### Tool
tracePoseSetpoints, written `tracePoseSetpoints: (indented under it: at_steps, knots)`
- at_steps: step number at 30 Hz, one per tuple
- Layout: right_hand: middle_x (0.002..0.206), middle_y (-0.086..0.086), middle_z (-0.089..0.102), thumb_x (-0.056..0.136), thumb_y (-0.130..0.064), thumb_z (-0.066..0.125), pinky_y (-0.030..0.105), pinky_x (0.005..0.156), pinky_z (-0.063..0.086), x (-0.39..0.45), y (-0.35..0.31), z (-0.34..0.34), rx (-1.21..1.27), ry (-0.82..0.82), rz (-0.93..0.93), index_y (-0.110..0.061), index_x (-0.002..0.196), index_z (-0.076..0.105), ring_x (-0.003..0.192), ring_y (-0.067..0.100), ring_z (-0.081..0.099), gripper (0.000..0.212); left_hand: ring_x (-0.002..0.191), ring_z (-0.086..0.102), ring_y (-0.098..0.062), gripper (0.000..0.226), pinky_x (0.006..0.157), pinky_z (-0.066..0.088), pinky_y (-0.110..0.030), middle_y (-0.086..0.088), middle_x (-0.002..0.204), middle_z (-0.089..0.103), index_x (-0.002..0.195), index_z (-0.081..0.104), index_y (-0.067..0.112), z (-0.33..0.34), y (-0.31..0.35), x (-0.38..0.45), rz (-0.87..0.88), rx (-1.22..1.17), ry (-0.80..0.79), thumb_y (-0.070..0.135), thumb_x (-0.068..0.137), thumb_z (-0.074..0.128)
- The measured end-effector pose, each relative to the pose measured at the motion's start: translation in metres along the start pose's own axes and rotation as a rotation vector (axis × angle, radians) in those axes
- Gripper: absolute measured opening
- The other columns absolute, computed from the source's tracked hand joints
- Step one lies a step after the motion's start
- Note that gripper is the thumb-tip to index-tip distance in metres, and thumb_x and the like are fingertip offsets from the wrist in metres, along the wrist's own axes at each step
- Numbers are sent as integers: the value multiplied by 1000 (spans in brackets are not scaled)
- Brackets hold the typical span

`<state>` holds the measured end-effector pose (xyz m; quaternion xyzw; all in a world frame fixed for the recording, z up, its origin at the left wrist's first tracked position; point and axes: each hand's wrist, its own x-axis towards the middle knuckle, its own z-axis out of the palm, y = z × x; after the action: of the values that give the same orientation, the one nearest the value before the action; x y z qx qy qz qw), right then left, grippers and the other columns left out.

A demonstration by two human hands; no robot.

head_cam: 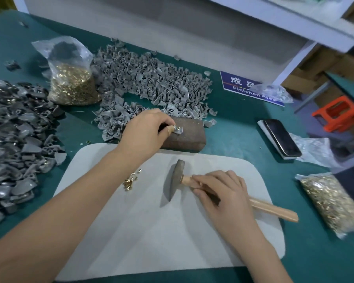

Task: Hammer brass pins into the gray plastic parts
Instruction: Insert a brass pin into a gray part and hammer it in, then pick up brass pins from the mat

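Green desk mat (243, 123), cluttered, white shelf frame along the far edge. Left edge: dark gray heap (12, 127), looks like finished parts. Far-left: bag of brass pins (72, 82), then the raw gray parts pile (151, 82) toward the far middle. My left hand (143, 131) pinches one gray part (177, 130) with a pin seated, on the brown block (184, 133) just beyond the white pad (161, 231). Loose pins (131, 180) sit near the pad's left edge. My right hand (219, 188) is curled around the hammer (177, 178) handle close to the head, hammer lying on the pad.

Risks: fingertips sit right beside the pin — an off strike hits them. A choked-up grip means less control; the pin could bend or the part skid off the block.

Right side: phone (280, 137), blue sign (251, 86), second pin bag (331, 203) near the right edge.
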<state>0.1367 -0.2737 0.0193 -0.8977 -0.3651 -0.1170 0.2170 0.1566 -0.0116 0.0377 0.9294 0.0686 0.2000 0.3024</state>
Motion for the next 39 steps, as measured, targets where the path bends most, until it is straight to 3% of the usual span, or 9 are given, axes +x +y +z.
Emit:
tracePoseSetpoints:
  at_steps: [4, 8, 12, 17, 24, 29, 34, 37, 39]
  knots:
    - [100, -21, 65, 97, -40, 66, 37, 88, 45, 15, -11, -3, 135, 49, 104, -33, 115, 73, 93, 5, 59, 20, 102, 60, -16, 11, 86, 50, -37, 11, 107, 62, 105, 69, 28, -12, 19, -12, -29, 20, -52, 32, 99, 61]
    - [95, -19, 70, 93, -24, 73, 15, 72, 48, 58, -46, 2, 495, 142, 160, -32, 124, 66, 83, 9, 66, 32, 101, 58, -7, 7, 76, 46, -29, 16, 102, 63, 102, 68, 34, -40, 20, -61, -3, -36, 53, 34, 98, 61]
    - [92, -18, 74, 93, -15, 75, 20, 77, 52, 93, -94, 26, 611, 23, 16, -35, 99, 77, 87, 10, 70, 20, 102, 57, -4, 10, 80, 51, -33, 21, 102, 65, 103, 67, 38, -74, -5, -110, -96, -63, 180, 31, 97, 64]
    - [91, -24, 74, 89, -20, 78, 12, 73, 47, 122, -159, 63, 645, -222, -169, -34, 94, 80, 84, 5, 69, 14, 104, 61, -13, 12, 91, 48, -40, 17, 106, 68, 106, 71, 31, -112, -58, -158, -243, 47, 302, 27, 97, 65]
    - [91, -16, 67, 91, -25, 74, 35, 81, 54, 147, -231, 101, 486, -278, -346, -30, 95, 78, 90, 5, 64, 8, 121, 53, -19, 12, 101, 31, -36, 12, 113, 68, 99, 76, 29, -147, -100, -189, -362, 266, 480, 30, 87, 77]
    - [94, -12, 66, 93, -27, 71, 40, 81, 53, 159, -246, 115, 381, -294, -385, -29, 97, 78, 92, 9, 62, 8, 119, 56, -18, 18, 105, 40, -45, 11, 115, 66, 110, 72, 27, -160, -102, -185, -415, 157, 439, 33, 94, 67]
    - [93, -20, 69, 94, -29, 70, 13, 77, 48, 171, -190, 91, 417, -245, -293, -36, 94, 75, 90, 0, 63, 9, 101, 61, -1, 11, 120, 27, -32, 17, 103, 70, 107, 70, 25, -153, -83, -173, -261, 14, 450, 28, 100, 61]
    - [90, -20, 67, 93, -24, 72, 15, 74, 46, 161, -139, 71, 294, -294, -257, -35, 91, 73, 86, 0, 62, 12, 90, 62, -9, 8, 118, 30, -29, 11, 93, 69, 99, 69, 21, -135, -67, -157, -167, -30, 268, 21, 99, 61]
    - [89, -18, 67, 92, -21, 74, 24, 75, 49, 145, -111, 58, 226, -305, -255, -29, 91, 75, 86, 3, 62, 8, 97, 60, -14, 12, 101, 41, -30, 9, 102, 69, 106, 70, 23, -117, -57, -149, -115, 29, 97, 25, 98, 61]
